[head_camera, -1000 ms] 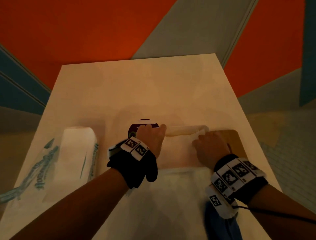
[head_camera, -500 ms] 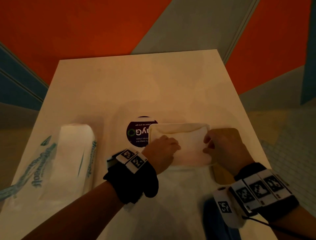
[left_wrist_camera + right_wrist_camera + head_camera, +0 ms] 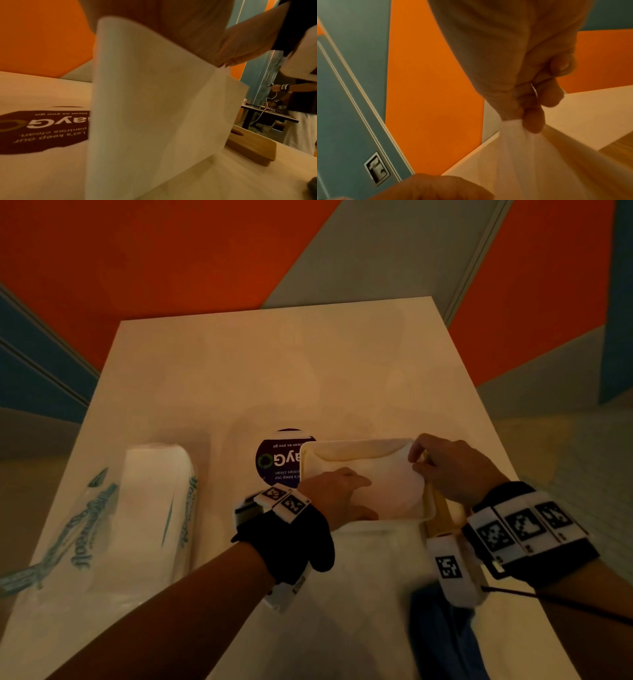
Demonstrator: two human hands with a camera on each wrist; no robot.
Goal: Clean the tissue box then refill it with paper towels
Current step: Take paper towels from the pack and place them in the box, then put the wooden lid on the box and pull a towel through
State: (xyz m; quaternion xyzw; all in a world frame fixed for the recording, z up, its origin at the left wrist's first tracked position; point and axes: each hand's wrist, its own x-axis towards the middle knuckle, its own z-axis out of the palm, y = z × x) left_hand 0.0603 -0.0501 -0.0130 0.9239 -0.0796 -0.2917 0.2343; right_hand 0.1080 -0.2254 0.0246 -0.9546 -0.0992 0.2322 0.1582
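The tissue box (image 3: 368, 445) sits open on the white counter (image 3: 274, 364), just right of a round purple sticker (image 3: 274, 460), and both hands are busy with a sheet of paper towel (image 3: 383, 484) inside it. To my eye this is the wiping or lining step, and it would go best if the sheet is kept flat and worked into the corners, not bunched. The left hand (image 3: 337, 494) reaches in from the near side, palm down on the sheet; whether its fingers curl round the paper I cannot tell. The right hand (image 3: 448, 465) comes over the right rim, fingers (image 3: 534, 121) pinching one corner and lifting it taut. The refill pack of paper towels (image 3: 154, 508) lies well apart at the left, and the wooden lid (image 3: 250, 147) rests just beside the box.
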